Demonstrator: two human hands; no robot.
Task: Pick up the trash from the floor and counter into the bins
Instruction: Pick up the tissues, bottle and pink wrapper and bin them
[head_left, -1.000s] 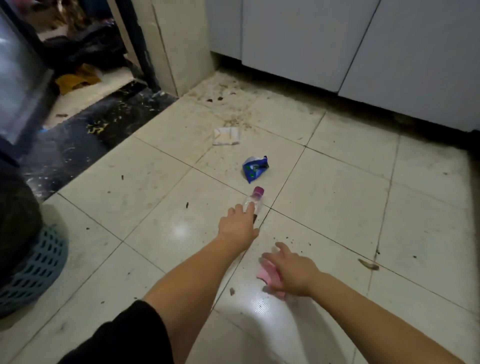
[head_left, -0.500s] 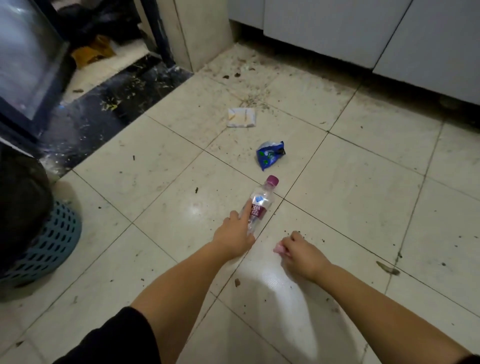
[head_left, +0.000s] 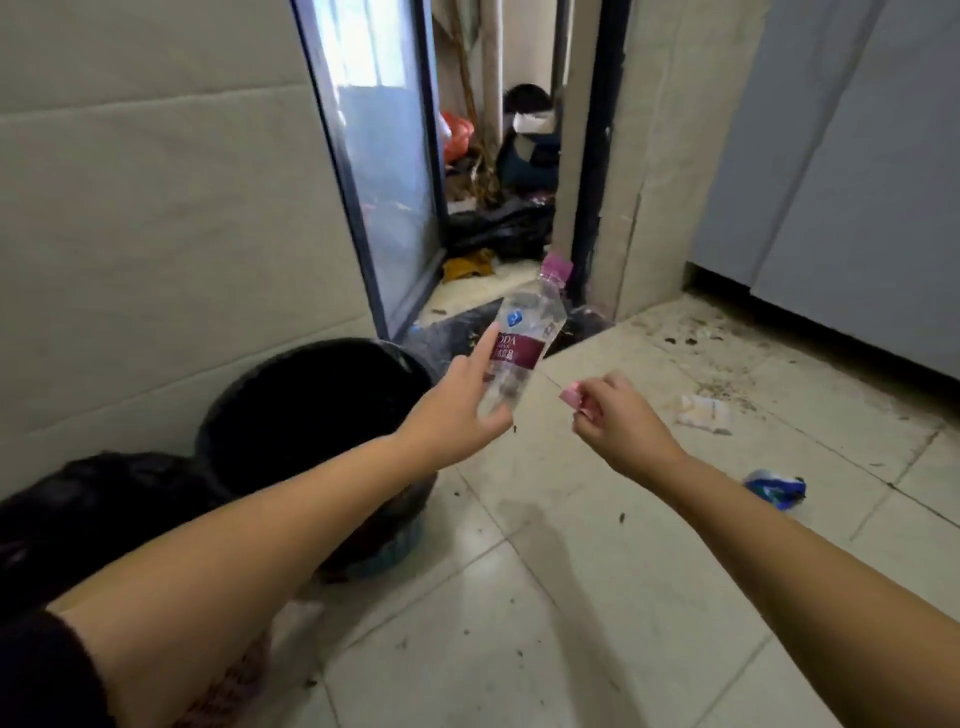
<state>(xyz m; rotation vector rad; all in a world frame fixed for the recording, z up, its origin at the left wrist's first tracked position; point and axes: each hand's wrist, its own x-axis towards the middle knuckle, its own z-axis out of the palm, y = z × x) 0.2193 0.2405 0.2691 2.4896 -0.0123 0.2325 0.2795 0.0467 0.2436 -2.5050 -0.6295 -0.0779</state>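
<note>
Two black-lined bins on my left: the nearer bin (head_left: 104, 499) is at the frame edge, the far bin (head_left: 311, 405) sits open-mouthed against the wall. Floor (head_left: 545, 623) still has a white wrapper (head_left: 701, 413) and a blue wrapper (head_left: 774, 491) lying to the right, well apart from the bins. Left hand (head_left: 452, 415) is closed on the lower end of a clear bottle (head_left: 519, 343), pink cap tilted up and away, held just beyond the far bin's rim, not over the mouth yet. Right hand (head_left: 618, 421) pinches a small pink scrap (head_left: 571, 397). I read this as the carry-to-bin step. Next: bring both hands left over the opening, let go, then return for the two wrappers.
</note>
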